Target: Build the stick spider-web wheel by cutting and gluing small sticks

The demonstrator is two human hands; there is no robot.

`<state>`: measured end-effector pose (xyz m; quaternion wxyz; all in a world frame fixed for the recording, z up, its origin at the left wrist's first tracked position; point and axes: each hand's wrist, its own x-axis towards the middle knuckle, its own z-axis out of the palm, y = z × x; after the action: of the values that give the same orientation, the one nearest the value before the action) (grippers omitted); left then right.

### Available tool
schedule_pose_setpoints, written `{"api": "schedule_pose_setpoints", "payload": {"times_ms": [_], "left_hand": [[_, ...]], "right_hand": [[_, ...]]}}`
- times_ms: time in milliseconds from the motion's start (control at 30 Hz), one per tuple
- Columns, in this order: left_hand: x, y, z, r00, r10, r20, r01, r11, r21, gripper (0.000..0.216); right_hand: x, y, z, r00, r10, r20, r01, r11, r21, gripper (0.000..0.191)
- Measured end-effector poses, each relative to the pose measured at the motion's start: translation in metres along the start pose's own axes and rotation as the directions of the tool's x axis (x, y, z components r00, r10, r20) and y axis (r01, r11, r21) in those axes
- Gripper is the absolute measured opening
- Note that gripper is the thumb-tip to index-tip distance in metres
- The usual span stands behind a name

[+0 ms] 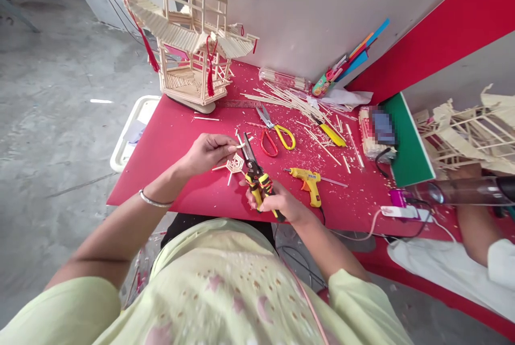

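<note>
My right hand (269, 201) is wrapped round the yellow-and-black handles of a pair of cutting pliers (254, 170), its blades pointing away from me. Between finger and thumb, my left hand (210, 153) pinches a short pale wooden stick (240, 146) beside the blades. Whether the blades touch the stick, I cannot tell. Just below lies a small web-shaped piece made of sticks (235, 164), with spokes jutting out. Red-and-yellow-handled scissors (277, 130) rest beyond the pliers. A yellow glue gun (309, 183) lies to the right of my right hand.
A stick-built pagoda model (193, 60) with red tassels stands at the back left of the red table (161, 130). Loose sticks (289, 99), a yellow-handled knife (332, 133) and scraps lie behind. Rightward are a green board (410, 146), power strip (402, 212) and another person's arm (477, 227).
</note>
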<state>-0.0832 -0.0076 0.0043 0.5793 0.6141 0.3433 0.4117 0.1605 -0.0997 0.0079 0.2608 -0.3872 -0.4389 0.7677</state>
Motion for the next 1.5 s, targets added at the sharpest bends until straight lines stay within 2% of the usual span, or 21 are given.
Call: {"api": "schedule_pose_setpoints", "payload": {"times_ms": [67,100,200,300,333,400,500,600,700,833,933,1033,1133,1200,1233,1300,1333,1367,1500], "left_hand": [[0.016,-0.009,-0.008,0.999,0.039,0.023,-0.042,0.992,0.118,0.037],[0.024,-0.014,-0.011,0.996,0.08,0.034,-0.086,0.973,0.215,0.034],[0.048,-0.03,-0.017,0.961,0.276,0.034,-0.251,0.808,0.533,0.025],[0.064,-0.043,-0.017,0.927,0.369,0.062,-0.306,0.65,0.696,0.024],[0.067,-0.046,-0.016,0.917,0.393,0.062,-0.317,0.626,0.713,0.025],[0.072,-0.05,-0.016,0.902,0.427,0.065,-0.353,0.641,0.681,0.024],[0.074,-0.05,-0.018,0.909,0.397,0.129,-0.409,0.784,0.466,0.023],[0.075,-0.047,-0.018,0.916,0.355,0.19,-0.398,0.869,0.295,0.026],[0.075,-0.044,-0.017,0.904,0.385,0.186,-0.427,0.829,0.362,0.026],[0.072,-0.047,-0.028,0.888,0.431,0.159,-0.441,0.705,0.556,0.022],[0.071,-0.054,-0.042,0.883,0.462,0.078,-0.376,0.599,0.707,0.024],[0.073,-0.058,-0.046,0.897,0.439,-0.054,-0.252,0.608,0.753,0.022],[0.075,-0.055,-0.039,0.909,0.381,-0.169,-0.172,0.713,0.68,0.021],[0.072,-0.048,-0.032,0.922,0.323,-0.216,-0.176,0.843,0.509,0.049],[0.07,-0.044,-0.027,0.946,0.264,-0.189,-0.184,0.916,0.357,0.066],[0.062,-0.036,-0.019,0.992,0.122,-0.02,-0.122,0.993,-0.009,0.087],[0.059,-0.033,-0.015,0.996,0.069,0.058,-0.061,0.99,-0.126,0.09],[0.055,-0.03,-0.012,0.995,0.045,0.087,-0.028,0.981,-0.191,0.086],[0.048,-0.027,-0.007,0.998,0.002,0.059,0.012,0.973,-0.23,0.063]], "right_hand": [[0.007,0.004,0.0,0.997,0.018,0.079,-0.033,0.98,0.194,0.049],[0.012,0.006,0.0,0.997,0.028,0.069,-0.044,0.968,0.245,0.05],[0.029,0.01,-0.003,0.991,0.091,-0.097,-0.06,0.957,0.285,0.049],[0.04,0.01,-0.005,0.962,0.12,-0.246,-0.051,0.962,0.269,0.049],[0.04,0.009,-0.006,0.963,0.123,-0.239,-0.051,0.956,0.288,0.05],[0.037,0.008,-0.007,0.982,0.123,-0.141,-0.065,0.931,0.36,0.052],[0.026,0.009,-0.007,0.995,0.072,0.065,-0.093,0.892,0.442,0.055],[0.019,0.013,-0.004,0.987,0.02,0.16,-0.093,0.881,0.464,0.057],[0.019,0.017,0.001,0.991,0.007,0.136,-0.071,0.878,0.473,0.058],[0.013,0.014,0.01,1.0,-0.015,0.013,0.008,0.906,0.424,0.056],[-0.001,0.005,0.012,0.991,-0.109,-0.079,0.131,0.918,0.373,0.058],[-0.007,-0.004,0.011,0.991,-0.114,-0.062,0.129,0.927,0.353,0.06],[0.002,-0.005,0.01,0.998,-0.03,0.052,0.009,0.932,0.363,0.059],[0.012,-0.004,0.01,0.988,0.014,0.151,-0.073,0.915,0.396,0.059],[0.016,-0.004,0.01,0.981,0.026,0.193,-0.104,0.906,0.41,0.059],[0.023,-0.004,0.011,0.97,0.039,0.239,-0.14,0.895,0.424,0.058],[0.025,-0.004,0.011,0.97,0.045,0.24,-0.145,0.897,0.419,0.058],[0.026,-0.005,0.012,0.972,0.052,0.231,-0.145,0.902,0.406,0.058],[0.023,-0.009,0.014,0.975,0.073,0.208,-0.14,0.934,0.33,0.059]]}}
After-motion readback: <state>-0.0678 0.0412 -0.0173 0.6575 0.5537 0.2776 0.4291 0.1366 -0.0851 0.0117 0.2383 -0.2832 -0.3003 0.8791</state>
